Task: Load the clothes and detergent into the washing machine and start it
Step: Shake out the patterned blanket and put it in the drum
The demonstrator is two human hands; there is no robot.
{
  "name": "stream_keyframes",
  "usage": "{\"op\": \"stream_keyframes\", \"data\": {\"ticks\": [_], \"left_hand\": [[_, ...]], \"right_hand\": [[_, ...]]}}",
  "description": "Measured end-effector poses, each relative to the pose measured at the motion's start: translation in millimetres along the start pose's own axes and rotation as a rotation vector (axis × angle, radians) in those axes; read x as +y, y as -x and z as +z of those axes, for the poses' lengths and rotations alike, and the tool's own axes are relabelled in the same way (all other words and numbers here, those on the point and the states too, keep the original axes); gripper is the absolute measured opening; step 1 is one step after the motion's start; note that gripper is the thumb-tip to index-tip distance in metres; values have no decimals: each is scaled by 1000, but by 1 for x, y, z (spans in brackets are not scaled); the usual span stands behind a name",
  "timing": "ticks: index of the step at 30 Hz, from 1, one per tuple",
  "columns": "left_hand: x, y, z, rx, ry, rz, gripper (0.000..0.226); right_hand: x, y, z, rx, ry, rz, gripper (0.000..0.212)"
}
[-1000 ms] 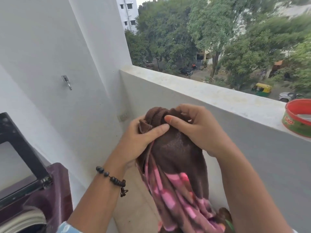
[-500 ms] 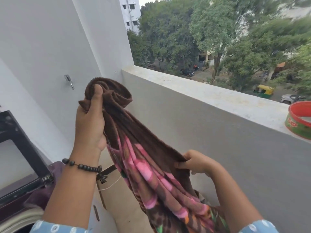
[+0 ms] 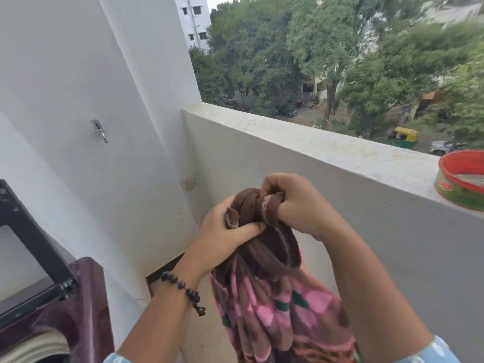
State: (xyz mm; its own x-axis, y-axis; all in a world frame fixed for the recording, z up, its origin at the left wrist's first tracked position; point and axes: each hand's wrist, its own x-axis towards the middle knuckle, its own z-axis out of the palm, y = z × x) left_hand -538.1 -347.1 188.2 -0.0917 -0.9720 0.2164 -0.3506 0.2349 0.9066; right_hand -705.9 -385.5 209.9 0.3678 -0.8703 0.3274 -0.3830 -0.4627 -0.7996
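Clothes (image 3: pixel 272 297), one brown-and-pink cloth, hang bunched; both hands have come together again, left hand (image 3: pixel 225 231) and right hand (image 3: pixel 293 205) gripping its top, beside the open washing machine (image 3: pixel 78 305), not yet loaded.

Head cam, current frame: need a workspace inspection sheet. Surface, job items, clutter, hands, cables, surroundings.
Surface: balcony ledge, pale concrete, speckled; floor partly visible below.
Job's things: brown towel with pink floral side, bunched at the top, hanging down, not yet in the machine; washing machine at lower left, lid raised. Detergent: nothing seen.
Clutter: red and green tub on the ledge, right edge.
Hands: left hand and right hand both grip the towel's top.
Cables: nothing seen.
Surroundings: white wall with metal hook; trees, street, parked vehicles beyond.
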Motion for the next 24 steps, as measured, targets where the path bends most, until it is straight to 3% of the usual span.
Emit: {"op": "stream_keyframes", "data": {"ticks": [2, 6, 9, 12, 13, 16, 19, 21, 24], "left_hand": [[4, -1, -8, 100, 1, 65, 24], [28, -7, -40, 451, 254, 106, 44], [37, -11, -84, 629, 541, 126, 12], [46, -4, -105, 558, 687, 139, 15], [48, 0, -103, 515, 660, 139, 12], [53, 7, -80, 381, 383, 176, 35], [49, 7, -64, 243, 252, 239, 21], [48, 6, -65, 273, 253, 235, 13], [52, 5, -71, 403, 311, 231, 14]], "right_hand": [[3, 3, -3, -43, -43, 33, 13], [22, 8, -9, -460, 116, 208, 12], [55, 14, 3, -579, 345, 314, 10], [70, 17, 12, -488, 247, 336, 6], [65, 17, 13, -448, 137, 307, 19], [31, 15, 16, -408, -339, 77, 45], [0, 13, 18, -475, -651, -67, 44], [-6, 15, 17, -546, -640, -34, 37], [13, 13, 26, -634, -237, 112, 28]]}}
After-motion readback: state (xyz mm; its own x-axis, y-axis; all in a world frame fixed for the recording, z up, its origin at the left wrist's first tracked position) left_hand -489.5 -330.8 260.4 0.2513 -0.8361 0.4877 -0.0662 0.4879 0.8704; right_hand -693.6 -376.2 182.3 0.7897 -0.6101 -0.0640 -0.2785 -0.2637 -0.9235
